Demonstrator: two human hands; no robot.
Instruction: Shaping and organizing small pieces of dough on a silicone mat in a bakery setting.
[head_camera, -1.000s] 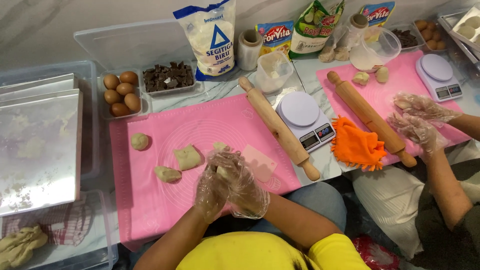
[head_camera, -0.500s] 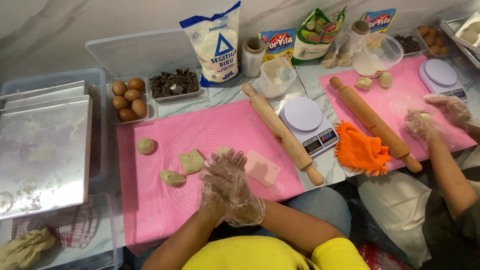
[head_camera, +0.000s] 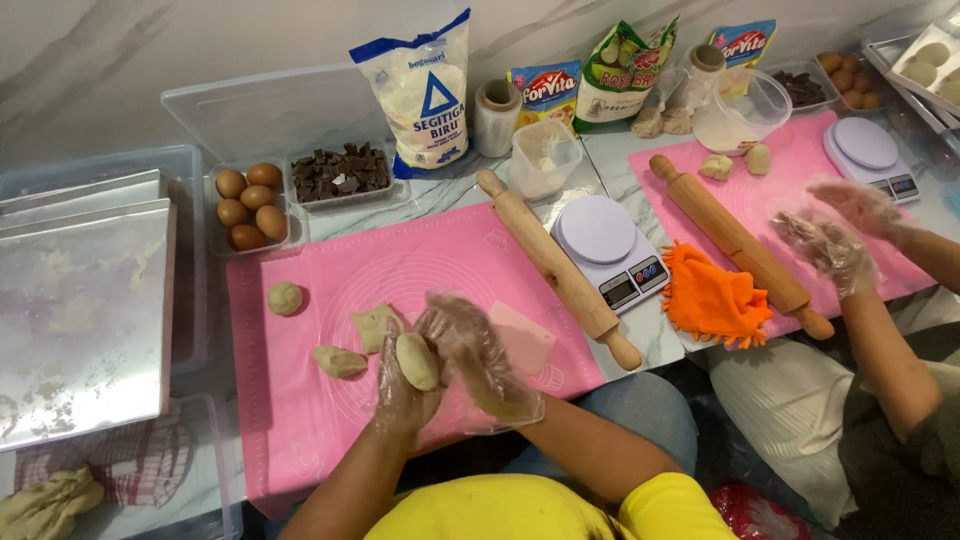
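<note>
- Head view: left hand (head_camera: 400, 395) in a clear plastic glove, cupped round a dough ball (head_camera: 417, 361); ball sits against the palm, above the near part of the pink mat (head_camera: 300, 430).
- Right hand (head_camera: 478, 355), also gloved, curled over the ball from the right side, palm pressed to it; both hands grip the one ball.
- On the mat just left of the hands: two torn dough pieces (head_camera: 340, 361), further left a small round dough ball (head_camera: 285, 298), all apart from each other.
- Pink scraper card (head_camera: 520, 335) lies flat right behind the right hand, partly hidden by it.
- Wooden rolling pin (head_camera: 558, 268) lies diagonally on the mat's right edge, touching the white kitchen scale (head_camera: 607, 250).
- Orange cloth (head_camera: 715, 300) between the two mats.
- Left side: metal baking trays (head_camera: 80, 300) stacked in clear bins; lump of dough (head_camera: 45, 505) bottom left, probably on a checked cloth.
- Back row: tray of brown eggs (head_camera: 247, 205), tray of dark chocolate chunks (head_camera: 340, 172), white-and-blue flour bag (head_camera: 425, 92) upright, yellow-blue packet (head_camera: 545, 92), green bag (head_camera: 625, 70).
- Another person's gloved hands (head_camera: 840, 235) hover open over a second pink mat (head_camera: 780, 190), right.
</note>
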